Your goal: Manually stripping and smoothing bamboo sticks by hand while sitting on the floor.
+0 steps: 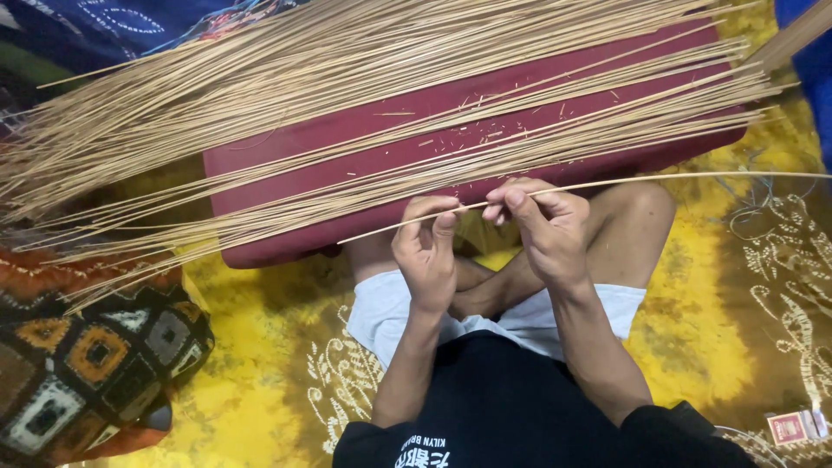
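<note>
Left hand: I see my left hand at about 6 o'clock from the frame's centre, fingers curled and pinching the thin pale bamboo sliver between thumb and fingertips.
Right hand: my right hand sits just beside the left, at its 3 o'clock, clenched on the same sliver with the index finger laid over it.
Sliver: long, round-edged, straw-coloured and smooth; it runs from 8 o'clock of my hands out to the frame's 3 o'clock edge, bowing slightly, above my crossed bare legs.
Bundle: a wide fan of matching thin tan sticks lies across the upper frame, from 9 o'clock to 2 o'clock, dry and fibrous, tips splayed loosely.
Cushion: a flat dark-red rectangular padded cushion lies under the sticks at 12 o'clock, its cloth dotted with short shavings; the sticks hide much of its top.
Floor cloth: a yellow patterned fabric with pale scroll motifs spreads beneath me.
Pillow: a woven patchwork pillow of dark, orange and grey squares rests at 8 o'clock.
Small box: a little red and white carton lies at 4 o'clock, shut; I cannot tell what it holds.
</note>
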